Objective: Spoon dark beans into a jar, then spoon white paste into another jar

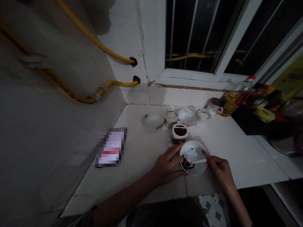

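My left hand (169,164) grips the left rim of a white bowl (197,149), which is tilted near the counter's front edge. Inside the bowl, dark brown grains (186,164) lie against its left side. A small white spoon (200,161) reaches into the bowl, with its scoop among the grains. My right hand (220,170) is closed on the spoon's handle at the bowl's right rim. Just behind the bowl stands a small open container (180,131) with dark reddish contents.
Behind are a glass bowl (151,121), a lidded jar (171,119), a second white bowl (190,117), another jar (203,116) and a mug (214,106). An oil bottle (230,104) and a black rack (248,121) stand at right. A blurred-out flat object (111,148) lies left.
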Demonstrator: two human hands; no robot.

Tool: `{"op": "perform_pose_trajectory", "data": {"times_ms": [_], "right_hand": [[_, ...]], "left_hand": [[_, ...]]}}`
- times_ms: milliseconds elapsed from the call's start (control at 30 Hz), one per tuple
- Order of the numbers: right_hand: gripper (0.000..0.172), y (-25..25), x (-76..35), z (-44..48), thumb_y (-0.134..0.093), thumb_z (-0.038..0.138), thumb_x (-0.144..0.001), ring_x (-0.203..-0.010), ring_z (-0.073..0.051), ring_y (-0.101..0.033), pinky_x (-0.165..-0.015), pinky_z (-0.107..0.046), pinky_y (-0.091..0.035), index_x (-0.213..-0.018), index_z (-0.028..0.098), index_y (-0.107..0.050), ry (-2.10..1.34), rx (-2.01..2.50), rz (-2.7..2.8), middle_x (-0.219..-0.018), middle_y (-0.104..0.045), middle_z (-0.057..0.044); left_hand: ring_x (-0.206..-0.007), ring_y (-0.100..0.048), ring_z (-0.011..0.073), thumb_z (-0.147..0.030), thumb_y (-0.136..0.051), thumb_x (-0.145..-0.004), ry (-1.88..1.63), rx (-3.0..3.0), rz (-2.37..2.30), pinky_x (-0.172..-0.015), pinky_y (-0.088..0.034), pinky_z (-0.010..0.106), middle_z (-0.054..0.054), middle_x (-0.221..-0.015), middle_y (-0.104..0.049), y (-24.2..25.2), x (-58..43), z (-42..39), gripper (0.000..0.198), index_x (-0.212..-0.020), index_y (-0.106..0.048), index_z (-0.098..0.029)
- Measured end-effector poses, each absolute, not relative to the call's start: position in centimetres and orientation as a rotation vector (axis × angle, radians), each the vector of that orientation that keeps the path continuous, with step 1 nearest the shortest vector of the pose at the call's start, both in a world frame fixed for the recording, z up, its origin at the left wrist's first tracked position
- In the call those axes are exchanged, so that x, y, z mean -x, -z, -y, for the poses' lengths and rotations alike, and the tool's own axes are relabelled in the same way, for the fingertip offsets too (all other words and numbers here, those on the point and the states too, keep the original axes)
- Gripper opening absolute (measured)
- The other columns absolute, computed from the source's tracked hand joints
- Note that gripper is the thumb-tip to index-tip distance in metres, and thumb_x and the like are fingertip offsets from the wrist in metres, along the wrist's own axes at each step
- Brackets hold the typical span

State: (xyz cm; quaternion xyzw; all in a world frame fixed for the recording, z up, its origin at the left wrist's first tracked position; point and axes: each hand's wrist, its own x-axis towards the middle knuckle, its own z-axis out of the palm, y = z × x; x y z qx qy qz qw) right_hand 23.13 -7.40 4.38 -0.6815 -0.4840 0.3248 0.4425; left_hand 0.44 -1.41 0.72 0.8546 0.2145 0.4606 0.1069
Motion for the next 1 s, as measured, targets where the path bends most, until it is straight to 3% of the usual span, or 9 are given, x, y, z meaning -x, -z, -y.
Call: {"op": "perform_pose_trajectory", "data": {"times_ms": [200, 633, 800, 1000], "right_hand": [[0.057, -4.8, -23.3, 7.0, -0.062, 0.071, -0.069, -0.038, -0.007, -0.021, -0.034, -0.024, -0.013, -0.049, 0.02, -0.05, -0.898, 1.644, 1.029, -0.04, -0.03, 0.006], [0.056, -6.2, -24.0, 4.3, -0.068, 0.07, -0.064, -0.033, -0.006, -0.023, -0.033, -0.022, -0.016, -0.048, 0.019, -0.051, -0.9, 1.578, 1.014, -0.036, -0.032, 0.007], [0.055, -7.9, -24.0, 1.0, -0.064, 0.071, -0.066, -0.032, -0.006, -0.026, -0.033, -0.023, -0.018, -0.053, 0.019, -0.055, -0.756, 1.545, 1.07, -0.038, -0.036, 0.007], [0.052, -9.0, -23.1, -2.2, -0.052, 0.064, -0.081, -0.039, -0.009, -0.034, -0.041, -0.024, -0.026, -0.058, 0.018, -0.059, -0.34, 1.557, 1.348, -0.044, -0.04, 0.005]], "left_hand": [[-0.12, -0.056, 0.0283, -0.047, -0.076, -0.076, -1.288, -2.396, -0.635, -0.094, -0.053, 0.041, 0.019, -0.135, -0.053, -0.5, -0.5, 1.4, 0.037, -0.093, -0.062, -0.018], [-0.117, -0.059, 0.0268, -0.047, -0.08, -0.071, -1.358, -2.302, -0.6, -0.093, -0.053, 0.038, 0.018, -0.129, -0.058, -0.5, -0.9, 1.2, 0.039, -0.088, -0.06, -0.018], [-0.118, -0.059, 0.0274, -0.046, -0.08, -0.07, -1.362, -2.286, -0.611, -0.093, -0.054, 0.039, 0.018, -0.13, -0.058, -0.4, -1.0, 1.2, 0.04, -0.09, -0.06, -0.018], [-0.119, -0.058, 0.0276, -0.046, -0.083, -0.067, -1.325, -2.256, -0.636, -0.094, -0.053, 0.039, 0.017, -0.13, -0.058, -0.4, -1.0, 1.2, 0.04, -0.088, -0.06, -0.019]]}}
